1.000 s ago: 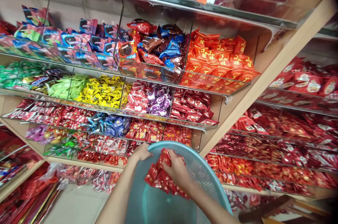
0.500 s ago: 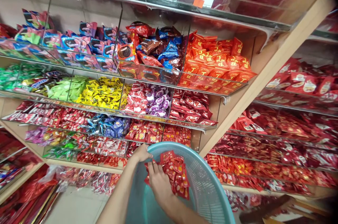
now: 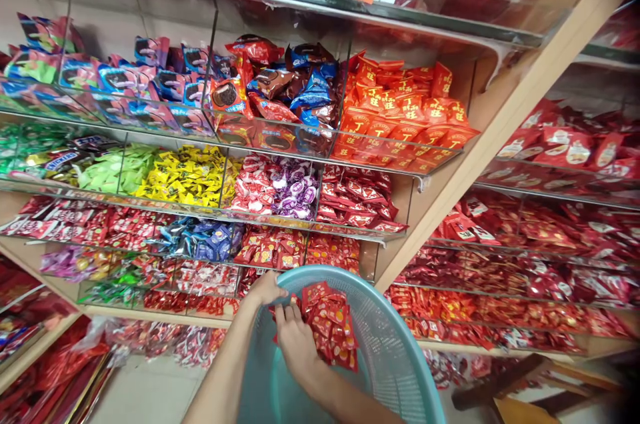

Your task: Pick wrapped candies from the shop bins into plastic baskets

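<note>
A round teal plastic basket (image 3: 417, 344) stands tilted at the bottom centre, below the shelves. Red candy packets (image 3: 333, 327) lie in a heap inside it. My left hand (image 3: 269, 289) is closed on the basket's rim at its upper left, the thumb lying over the edge. Inside the basket my right hand (image 3: 296, 339) rests against the left part of the packets, its fingers together and pointing up; whatever its palm may hold is hidden.
Glass-fronted shelves (image 3: 280, 216) of wrapped sweets rise ahead, divided into compartments. A slanting wooden upright (image 3: 450, 177) separates them from more red packets at the right. A brown wooden stool (image 3: 505, 381) stands at the lower right.
The view has shifted slightly, moving the upper shelves left and up in the picture. My right hand has moved slightly left over the packets; my left hand stays at the rim.
</note>
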The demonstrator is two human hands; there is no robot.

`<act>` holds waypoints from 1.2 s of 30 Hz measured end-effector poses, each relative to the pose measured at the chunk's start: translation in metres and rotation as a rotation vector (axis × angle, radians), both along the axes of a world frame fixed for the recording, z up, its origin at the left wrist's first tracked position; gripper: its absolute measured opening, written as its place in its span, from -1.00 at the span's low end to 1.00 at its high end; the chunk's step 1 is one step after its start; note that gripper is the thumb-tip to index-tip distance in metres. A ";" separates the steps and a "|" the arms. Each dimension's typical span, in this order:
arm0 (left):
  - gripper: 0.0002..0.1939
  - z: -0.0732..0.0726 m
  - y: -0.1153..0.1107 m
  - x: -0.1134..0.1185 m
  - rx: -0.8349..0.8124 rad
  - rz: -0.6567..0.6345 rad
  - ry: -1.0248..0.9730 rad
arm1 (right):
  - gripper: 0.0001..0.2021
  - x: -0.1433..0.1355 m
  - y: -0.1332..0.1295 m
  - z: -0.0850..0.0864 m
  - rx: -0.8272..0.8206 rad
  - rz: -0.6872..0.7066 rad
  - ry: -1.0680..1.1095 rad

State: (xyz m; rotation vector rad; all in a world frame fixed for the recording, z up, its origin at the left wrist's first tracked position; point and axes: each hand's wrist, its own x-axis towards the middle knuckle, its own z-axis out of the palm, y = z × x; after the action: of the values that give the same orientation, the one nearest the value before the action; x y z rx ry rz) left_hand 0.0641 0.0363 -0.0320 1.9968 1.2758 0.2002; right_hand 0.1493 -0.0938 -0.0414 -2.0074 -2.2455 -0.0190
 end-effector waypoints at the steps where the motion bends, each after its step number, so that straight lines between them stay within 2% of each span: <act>1: -0.76 0.000 0.000 0.000 0.002 0.002 0.001 | -0.61 0.000 0.000 0.000 0.008 0.006 0.004; 5: -0.74 -0.003 0.001 -0.001 0.005 0.007 0.017 | -0.70 -0.002 -0.010 0.007 0.036 0.046 0.057; 11: -0.74 -0.006 0.002 -0.001 -0.016 0.005 0.004 | -0.63 0.012 -0.033 0.029 -0.119 0.001 0.334; 14: -0.75 -0.005 0.001 -0.001 -0.028 0.009 -0.005 | -0.60 0.028 -0.028 0.041 -0.119 -0.069 0.372; 18: -0.76 -0.004 0.000 0.000 -0.011 -0.002 0.002 | -0.59 0.040 -0.006 0.054 -0.118 -0.203 0.259; 21: -0.75 -0.004 0.000 0.000 -0.007 -0.022 -0.009 | -0.58 0.037 0.010 0.051 -0.130 -0.249 0.115; 24: -0.75 -0.005 0.001 0.000 0.002 -0.022 0.002 | -0.52 0.032 0.018 0.038 -0.118 -0.245 0.030; 28: -0.75 -0.009 0.003 -0.001 0.001 -0.021 -0.006 | -0.43 0.029 0.019 0.026 -0.079 -0.225 0.075; 32: -0.75 -0.013 0.004 -0.001 0.011 -0.029 -0.034 | -0.38 0.031 0.014 0.026 -0.027 -0.213 0.148; 36: -0.76 -0.012 0.003 0.000 0.004 -0.024 -0.037 | -0.40 0.031 0.014 0.025 -0.033 -0.214 0.110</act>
State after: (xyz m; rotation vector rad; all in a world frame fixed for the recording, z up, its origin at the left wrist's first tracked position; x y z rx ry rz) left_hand 0.0637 0.0396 -0.0436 2.0022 1.2284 0.2270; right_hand 0.1802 -0.0797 -0.0167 -2.1983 -1.9706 0.1062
